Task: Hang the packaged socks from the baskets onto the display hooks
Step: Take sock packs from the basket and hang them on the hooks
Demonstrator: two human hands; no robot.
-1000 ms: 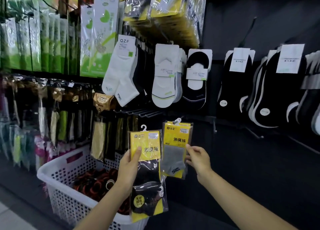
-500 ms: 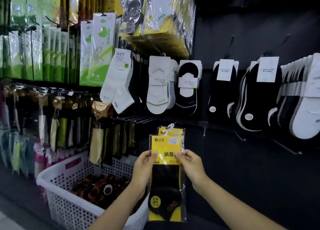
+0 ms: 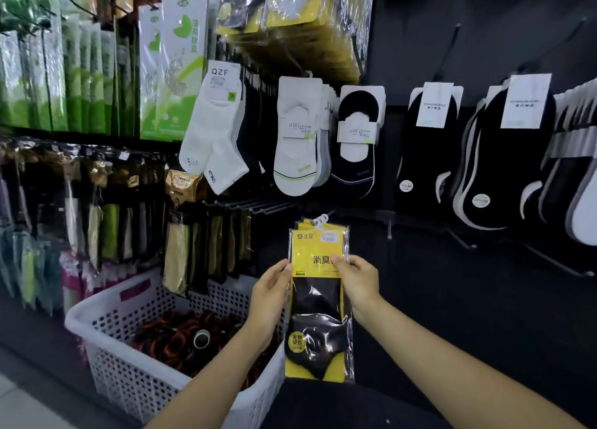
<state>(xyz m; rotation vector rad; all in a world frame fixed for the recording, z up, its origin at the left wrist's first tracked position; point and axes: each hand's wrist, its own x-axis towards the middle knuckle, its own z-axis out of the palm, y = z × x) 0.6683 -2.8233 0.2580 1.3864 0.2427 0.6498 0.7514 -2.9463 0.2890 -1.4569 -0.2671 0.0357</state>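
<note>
Left hand (image 3: 271, 294) thumb pinches left edge of sock packs (image 3: 318, 302). Right hand (image 3: 360, 281) thumb presses yellow card, other fingers hidden behind. Packs stacked, upright, just below display hooks (image 3: 255, 206), beside white basket (image 3: 106, 304).

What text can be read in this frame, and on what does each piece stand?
"QZF": label on the white ankle socks.
"7A": green tag on that label.
"消臭": yellow sock pack gripped by the left hand and right hand; the rest is covered.
Price sticker, round badge, white cards: too blurred.
</note>
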